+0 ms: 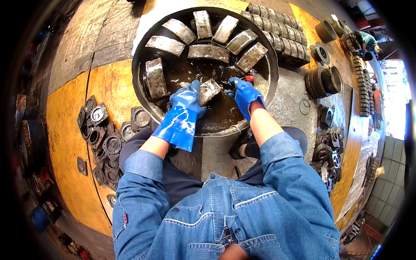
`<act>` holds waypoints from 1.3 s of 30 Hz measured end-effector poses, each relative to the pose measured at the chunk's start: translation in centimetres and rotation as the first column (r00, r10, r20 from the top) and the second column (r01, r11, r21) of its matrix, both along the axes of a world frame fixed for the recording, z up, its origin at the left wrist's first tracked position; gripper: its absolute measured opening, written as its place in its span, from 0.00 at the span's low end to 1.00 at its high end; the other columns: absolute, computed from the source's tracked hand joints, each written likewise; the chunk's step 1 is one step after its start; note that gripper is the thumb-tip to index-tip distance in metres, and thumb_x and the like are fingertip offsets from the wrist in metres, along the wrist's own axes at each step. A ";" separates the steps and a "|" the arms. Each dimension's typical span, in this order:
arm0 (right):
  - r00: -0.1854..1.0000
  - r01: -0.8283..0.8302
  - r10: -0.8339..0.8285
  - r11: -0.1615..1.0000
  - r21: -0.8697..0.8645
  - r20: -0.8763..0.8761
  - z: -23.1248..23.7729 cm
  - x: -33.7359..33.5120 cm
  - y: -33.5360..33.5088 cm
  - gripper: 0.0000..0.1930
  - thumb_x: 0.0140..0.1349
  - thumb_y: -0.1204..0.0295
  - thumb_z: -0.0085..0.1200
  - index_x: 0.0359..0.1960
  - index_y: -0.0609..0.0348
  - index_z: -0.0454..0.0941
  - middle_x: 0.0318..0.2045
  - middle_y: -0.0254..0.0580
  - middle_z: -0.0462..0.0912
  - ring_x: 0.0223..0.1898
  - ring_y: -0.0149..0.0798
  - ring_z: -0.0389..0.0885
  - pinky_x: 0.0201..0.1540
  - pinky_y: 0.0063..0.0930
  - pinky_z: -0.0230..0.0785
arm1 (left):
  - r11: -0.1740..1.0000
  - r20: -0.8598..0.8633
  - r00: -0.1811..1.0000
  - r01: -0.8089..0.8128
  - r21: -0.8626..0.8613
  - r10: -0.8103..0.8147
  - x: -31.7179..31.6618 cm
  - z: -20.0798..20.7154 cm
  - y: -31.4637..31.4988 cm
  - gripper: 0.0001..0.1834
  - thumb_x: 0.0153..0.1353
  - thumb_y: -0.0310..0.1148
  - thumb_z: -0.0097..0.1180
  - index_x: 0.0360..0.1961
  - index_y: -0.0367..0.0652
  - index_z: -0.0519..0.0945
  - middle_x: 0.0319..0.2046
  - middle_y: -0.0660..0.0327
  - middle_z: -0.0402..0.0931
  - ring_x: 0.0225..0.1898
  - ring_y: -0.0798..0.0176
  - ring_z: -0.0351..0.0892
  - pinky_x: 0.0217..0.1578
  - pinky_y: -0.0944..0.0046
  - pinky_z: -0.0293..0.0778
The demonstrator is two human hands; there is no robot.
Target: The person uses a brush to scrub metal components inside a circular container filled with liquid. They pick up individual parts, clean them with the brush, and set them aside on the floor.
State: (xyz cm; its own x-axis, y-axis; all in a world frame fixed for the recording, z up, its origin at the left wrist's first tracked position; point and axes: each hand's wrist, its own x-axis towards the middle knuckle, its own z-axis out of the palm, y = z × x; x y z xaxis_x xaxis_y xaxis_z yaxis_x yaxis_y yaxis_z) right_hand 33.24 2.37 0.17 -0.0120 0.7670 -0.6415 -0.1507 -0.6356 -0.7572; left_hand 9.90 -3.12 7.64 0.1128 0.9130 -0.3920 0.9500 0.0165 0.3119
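Fingers first: on my blue-rubber-gloved left hand [186, 97] they're bunched together and closed on the left side of a rough, mottled silver-and-brown metal block [210, 91]. Can't see the underside of that grip, so no idea how far they wrap around. My blue-rubber-gloved right hand [244, 93] sits just to the right of the block with its fingers curled. A small, rounded red end [249, 78] pokes out beside it, but I can't tell what it belongs to or whether I'm pinching it.

The block is tilted near the middle of a big, round, dark-rimmed metal basin [213, 133], over murky brown liquid [222, 113]. Up around the far side are more curved, silver-grey metal segments [202, 24], and a dark pile of square-flanged metal parts [113, 145] lies on the floor to my left.

As for handling, I'd guess it's heavy for its size, totally stiff and not something you'd break easily. Slippery is the real worry, what with the wet gloves and that gunky surface. I'd hold it across the narrow width, palm against the side, and cup it from below rather than trust fingertips on a wet corner.
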 end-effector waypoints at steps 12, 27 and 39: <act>0.922 -0.283 0.274 0.959 -0.007 0.274 3.7 -0.9 -0.3 0.21 0.78 0.56 0.52 0.57 0.58 0.85 0.41 0.43 0.88 0.43 0.40 0.82 0.52 0.36 0.73 | 0.998 0.136 0.990 -0.027 -0.050 0.033 -3.2 1.1 -1.5 0.53 0.48 0.54 0.76 0.71 0.38 0.70 0.64 0.42 0.79 0.64 0.39 0.79 0.66 0.50 0.74; 0.991 -0.082 0.085 0.996 0.028 -0.104 2.5 0.9 0.2 0.16 0.77 0.64 0.54 0.58 0.59 0.82 0.52 0.45 0.87 0.45 0.40 0.87 0.47 0.32 0.83 | 0.955 0.006 0.995 -0.090 -0.283 0.095 -3.7 2.1 -1.9 0.55 0.53 0.56 0.74 0.75 0.36 0.66 0.63 0.42 0.80 0.67 0.43 0.79 0.68 0.51 0.74; 0.845 -0.183 0.234 0.972 -0.151 0.481 -3.1 -1.5 -0.2 0.25 0.72 0.52 0.57 0.58 0.61 0.83 0.43 0.48 0.88 0.43 0.40 0.81 0.54 0.38 0.73 | 0.929 0.049 0.994 -0.070 -0.365 0.094 -4.2 3.1 -1.2 0.55 0.52 0.57 0.73 0.73 0.33 0.69 0.63 0.41 0.80 0.65 0.42 0.80 0.66 0.50 0.76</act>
State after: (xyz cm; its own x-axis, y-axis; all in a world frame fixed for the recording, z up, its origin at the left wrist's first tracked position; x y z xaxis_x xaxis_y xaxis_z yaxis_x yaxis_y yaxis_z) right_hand 31.74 2.16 -2.96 0.1718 0.7170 -0.6756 0.3690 -0.6827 -0.6307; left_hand 5.71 -4.36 10.73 0.0794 0.7177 -0.6918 0.9186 0.2169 0.3304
